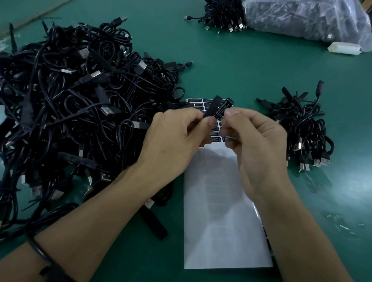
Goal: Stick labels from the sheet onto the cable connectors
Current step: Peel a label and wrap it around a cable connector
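Observation:
My left hand [172, 138] pinches a flat black cable connector [212, 107], which points up and away at the table's middle. Right beside it, my right hand [258, 147] pinches a small black label [223, 108] with white print, its long edge against the connector. Under both hands lies the label sheet [220, 205]: white glossy backing near me, several black labels left at its far end [198, 104], partly hidden by my fingers.
A big tangled heap of black USB cables [72, 107] fills the left of the green table [246, 65]. A smaller pile [301, 130] lies at the right. At the back stand another cable bundle [223, 13], a plastic bag of cables [307, 16] and a white block [344, 48].

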